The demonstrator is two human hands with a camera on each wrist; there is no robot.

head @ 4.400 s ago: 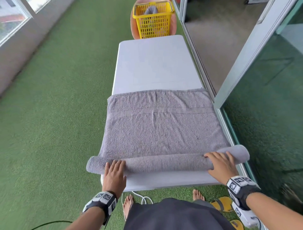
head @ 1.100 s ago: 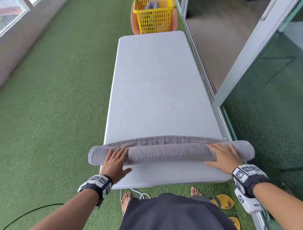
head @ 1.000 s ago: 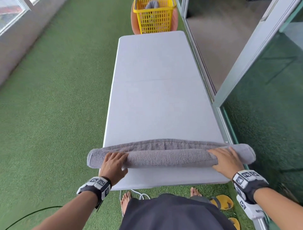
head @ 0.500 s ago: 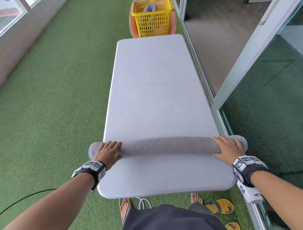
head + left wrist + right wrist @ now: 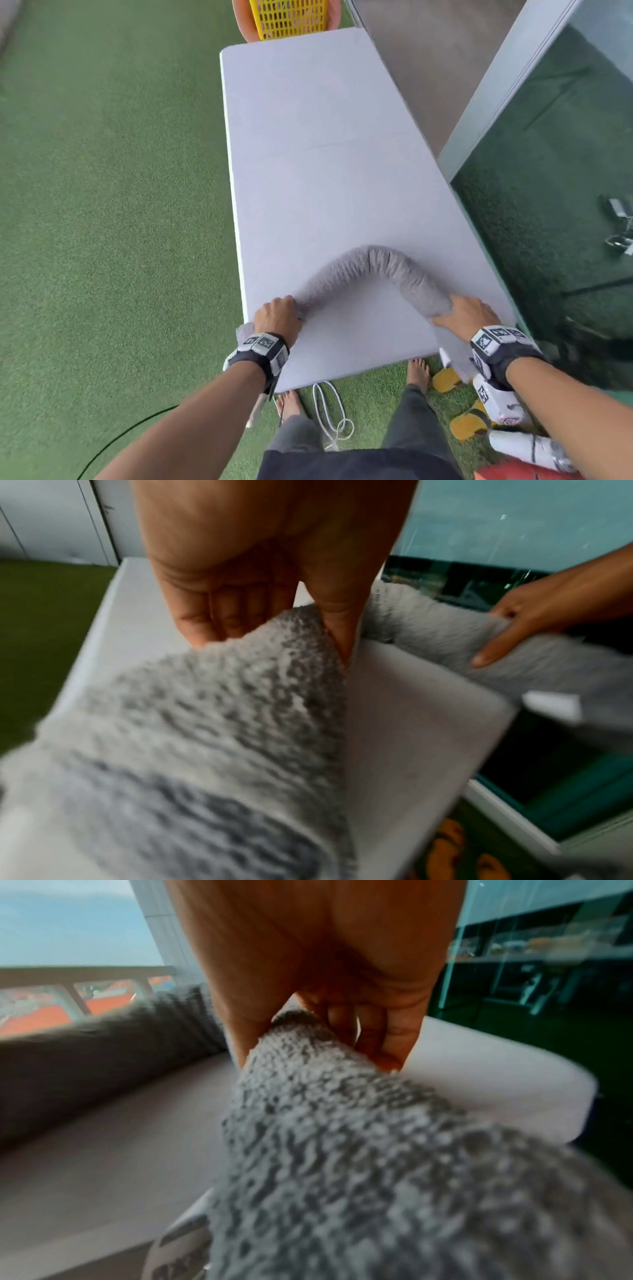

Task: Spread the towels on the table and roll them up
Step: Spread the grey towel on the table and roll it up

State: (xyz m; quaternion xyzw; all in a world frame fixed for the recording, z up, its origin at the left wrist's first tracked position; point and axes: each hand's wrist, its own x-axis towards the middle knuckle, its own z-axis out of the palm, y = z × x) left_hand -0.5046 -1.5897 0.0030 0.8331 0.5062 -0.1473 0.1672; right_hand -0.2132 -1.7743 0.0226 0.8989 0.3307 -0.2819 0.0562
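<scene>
The grey towel [image 5: 373,270] is a rolled tube, bent into an arch on the near end of the white table [image 5: 318,137]. My left hand [image 5: 279,317] grips the roll near its left end; fingers and thumb curl round the terry cloth [image 5: 240,696]. My right hand [image 5: 462,313] grips the roll near its right end, thumb and fingers closed on the towel [image 5: 342,1123]. The towel's two ends hang toward me under the wrists, blurred in both wrist views. In the left wrist view the right hand [image 5: 534,620] shows at the far side, holding the roll.
A yellow basket [image 5: 291,17] stands on an orange seat past the table's far end. Green turf [image 5: 102,205] lies to the left. A glass partition and metal frame [image 5: 496,102] run close along the right. Yellow sandals [image 5: 459,404] and a white cord lie at my feet.
The towel went from half rolled to a full straight roll under flat hands. Now both hands have closed round its ends and drawn them toward me, bending the roll into an arch.
</scene>
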